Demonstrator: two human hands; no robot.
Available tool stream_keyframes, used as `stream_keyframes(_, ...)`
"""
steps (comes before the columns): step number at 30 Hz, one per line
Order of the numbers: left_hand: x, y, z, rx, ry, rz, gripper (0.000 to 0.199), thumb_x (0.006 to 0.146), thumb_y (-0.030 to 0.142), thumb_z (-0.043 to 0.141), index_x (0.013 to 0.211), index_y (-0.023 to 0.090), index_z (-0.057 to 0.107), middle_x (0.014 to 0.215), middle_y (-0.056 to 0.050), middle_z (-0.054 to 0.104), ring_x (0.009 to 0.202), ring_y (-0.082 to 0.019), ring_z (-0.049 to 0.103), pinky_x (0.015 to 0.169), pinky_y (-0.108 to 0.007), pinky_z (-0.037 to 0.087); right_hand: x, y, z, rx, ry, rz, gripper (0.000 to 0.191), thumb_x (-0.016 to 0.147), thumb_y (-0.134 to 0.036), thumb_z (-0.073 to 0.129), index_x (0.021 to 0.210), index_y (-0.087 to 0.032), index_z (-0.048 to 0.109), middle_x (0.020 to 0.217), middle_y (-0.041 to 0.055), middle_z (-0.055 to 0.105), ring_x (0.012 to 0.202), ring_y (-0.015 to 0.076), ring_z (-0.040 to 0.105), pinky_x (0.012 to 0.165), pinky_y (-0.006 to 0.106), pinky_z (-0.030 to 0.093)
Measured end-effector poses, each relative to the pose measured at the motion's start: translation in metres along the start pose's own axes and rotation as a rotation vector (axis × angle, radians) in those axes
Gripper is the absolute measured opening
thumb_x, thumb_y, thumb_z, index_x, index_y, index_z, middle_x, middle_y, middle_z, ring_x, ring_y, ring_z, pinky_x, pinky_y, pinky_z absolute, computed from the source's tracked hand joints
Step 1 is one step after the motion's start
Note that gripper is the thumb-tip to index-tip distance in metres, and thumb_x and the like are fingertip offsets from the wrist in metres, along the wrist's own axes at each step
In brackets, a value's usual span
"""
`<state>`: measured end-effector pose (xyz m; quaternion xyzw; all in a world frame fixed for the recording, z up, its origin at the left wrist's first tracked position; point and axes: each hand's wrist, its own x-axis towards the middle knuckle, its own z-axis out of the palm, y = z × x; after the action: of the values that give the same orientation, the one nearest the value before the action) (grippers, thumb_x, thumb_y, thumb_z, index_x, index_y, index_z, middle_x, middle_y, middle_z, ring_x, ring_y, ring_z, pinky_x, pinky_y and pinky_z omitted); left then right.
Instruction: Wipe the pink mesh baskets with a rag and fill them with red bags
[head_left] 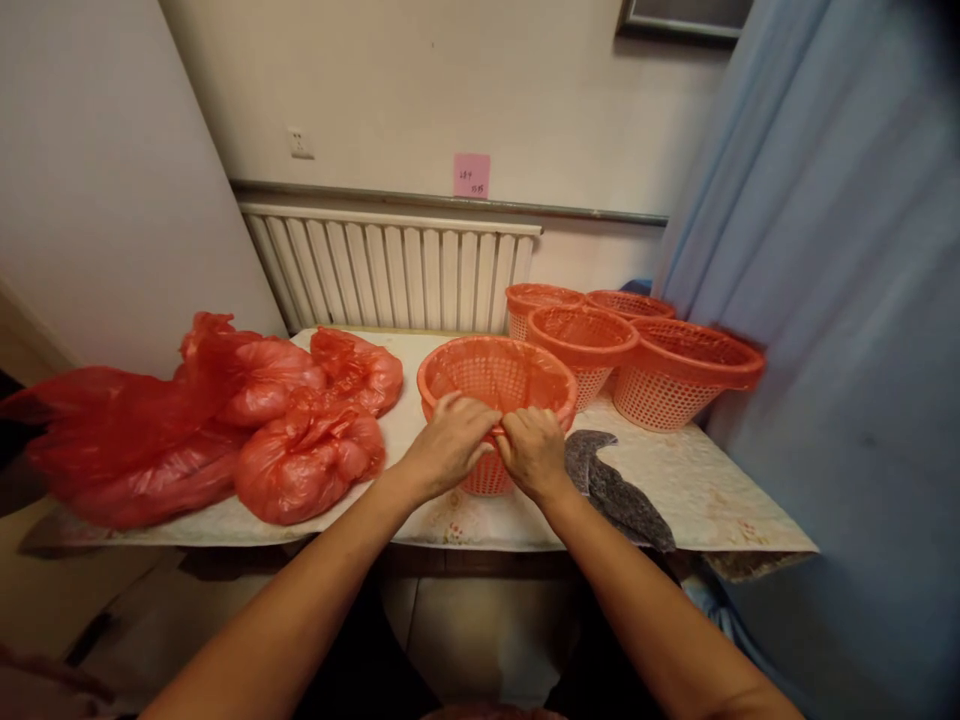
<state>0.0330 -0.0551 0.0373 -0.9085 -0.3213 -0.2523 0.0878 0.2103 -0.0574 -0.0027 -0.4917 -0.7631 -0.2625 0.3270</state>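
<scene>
An orange-red plastic basket (489, 480) with lattice sides stands upright at the middle of the table, lined with a thin red plastic bag (525, 368) whose edge is folded over the rim. At the near side of that rim, my left hand (456, 438) curls its fingers over the edge and grips the bag there. Close beside it, almost touching, my right hand (534, 445) is closed on the same stretch of bag and rim. The fingertips of both hands are partly hidden. Just right of the basket lies a dark grey cloth (619, 495).
Several lined baskets (667, 385) stand together at the back right, against a blue curtain (847, 330). Several filled red plastic bags (307, 460) sit on the left of the cloth-covered table (720, 490). Behind it are a white radiator (405, 265) and a wall with a pink note (472, 176).
</scene>
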Motion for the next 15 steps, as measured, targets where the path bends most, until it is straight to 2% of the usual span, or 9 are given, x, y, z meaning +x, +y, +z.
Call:
stream_keyframes(3, -0.003, 0.002, 0.011, 0.028, -0.081, -0.027, 0.018, 0.095, 0.022, 0.041, 0.102, 0.016, 0.056, 0.091, -0.006, 0.062, 0.088, -0.021, 0.052, 0.086, -0.038, 0.040, 0.004, -0.015, -0.004, 0.003, -0.026, 0.002, 0.015, 0.088, -0.028, 0.054, 0.076, -0.020, 0.055, 0.074, 0.0051, 0.059, 0.074, 0.0207, 0.045, 0.068, 0.035, 0.024)
stream_keyframes(6, -0.008, -0.013, 0.026, 0.098, -0.045, -0.013, 0.023, 0.097, 0.023, 0.036, 0.093, 0.015, 0.057, 0.085, -0.006, 0.058, 0.084, -0.021, 0.049, 0.079, -0.036, 0.040, 0.005, -0.010, -0.009, 0.026, -0.087, -0.117, 0.019, 0.092, -0.033, 0.050, 0.080, -0.020, 0.056, 0.075, 0.0045, 0.059, 0.074, 0.0201, 0.045, 0.068, 0.034, 0.024)
stream_keyframes(10, -0.016, -0.046, 0.027, 0.075, -0.013, 0.057, 0.026, 0.096, 0.017, 0.033, 0.091, 0.015, 0.058, 0.084, -0.006, 0.056, 0.082, -0.020, 0.047, 0.081, -0.036, 0.040, -0.003, 0.036, -0.014, 0.052, -0.166, -0.249, 0.024, 0.095, -0.038, 0.045, 0.086, -0.019, 0.057, 0.078, 0.0045, 0.058, 0.075, 0.0192, 0.045, 0.070, 0.032, 0.026)
stream_keyframes(13, -0.018, -0.065, 0.014, -0.012, -0.040, 0.085, 0.025, 0.096, 0.016, 0.033, 0.093, 0.017, 0.058, 0.085, -0.005, 0.058, 0.085, -0.019, 0.049, 0.085, -0.037, 0.040, -0.012, 0.071, -0.014, 0.078, -0.181, -0.230, 0.024, 0.096, -0.033, 0.043, 0.080, -0.018, 0.055, 0.078, 0.0047, 0.057, 0.077, 0.0192, 0.044, 0.072, 0.031, 0.028)
stream_keyframes(15, -0.017, -0.065, 0.005, -0.063, -0.030, 0.091, 0.021, 0.096, 0.020, 0.038, 0.100, 0.019, 0.058, 0.093, -0.005, 0.060, 0.094, -0.020, 0.051, 0.090, -0.038, 0.039, -0.017, 0.077, -0.013, 0.066, -0.172, -0.200, 0.025, 0.095, -0.031, 0.044, 0.077, -0.018, 0.054, 0.078, 0.0048, 0.056, 0.078, 0.0194, 0.044, 0.073, 0.031, 0.028)
